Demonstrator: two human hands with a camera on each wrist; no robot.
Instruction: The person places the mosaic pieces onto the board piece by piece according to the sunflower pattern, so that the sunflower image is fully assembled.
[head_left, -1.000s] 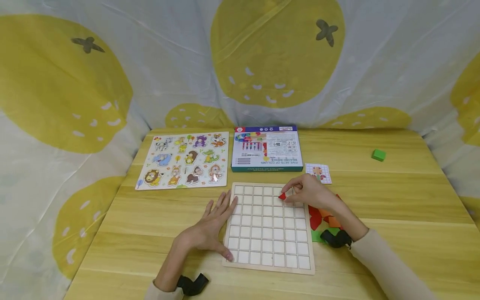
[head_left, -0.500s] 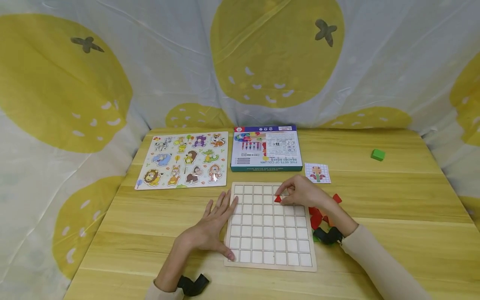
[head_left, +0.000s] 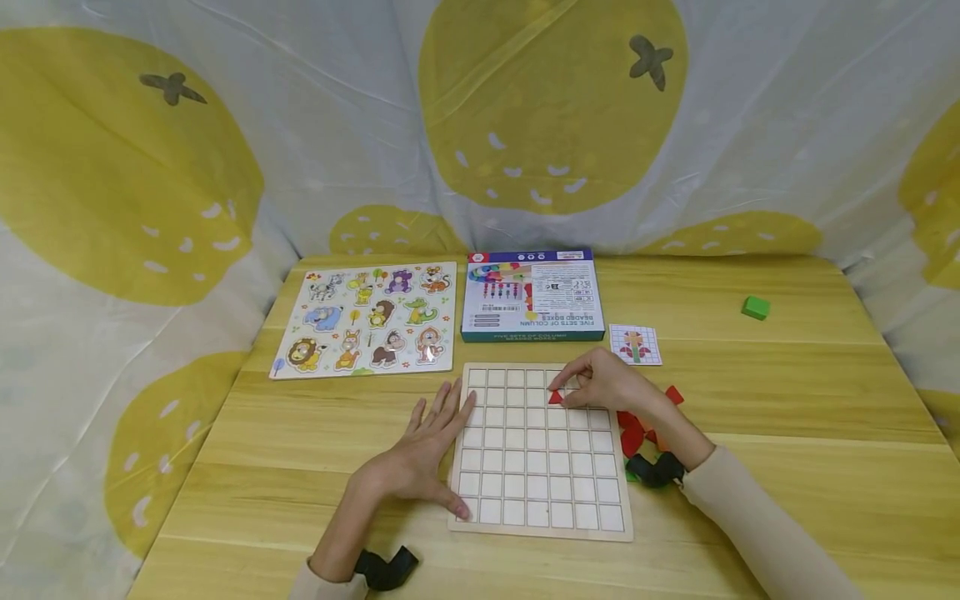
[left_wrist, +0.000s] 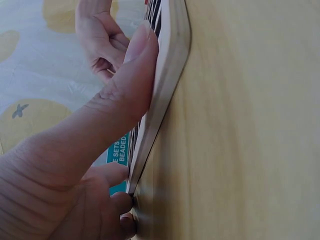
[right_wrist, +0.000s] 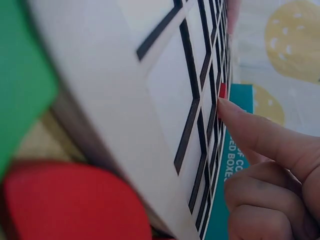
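Head view: a red triangle piece (head_left: 556,397) is pinched by the right hand (head_left: 606,382) over the grid board's (head_left: 537,492) upper cells; the left hand (head_left: 417,454) is spread flat against its left edge. Right wrist view alone shows loose green (right_wrist: 20,85) and red (right_wrist: 75,205) pieces just beside the board.

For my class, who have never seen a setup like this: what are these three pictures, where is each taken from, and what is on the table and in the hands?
A person wears three cameras: one on the head looking down, one on each wrist. The left hand rests flat against the edge of a wooden grid board; its wrist view shows the thumb on that edge. The right hand pinches a small red piece on a grid square. More coloured pieces lie beside the board. Behind it lie an animal puzzle, a toy box, a pattern card and a green block.
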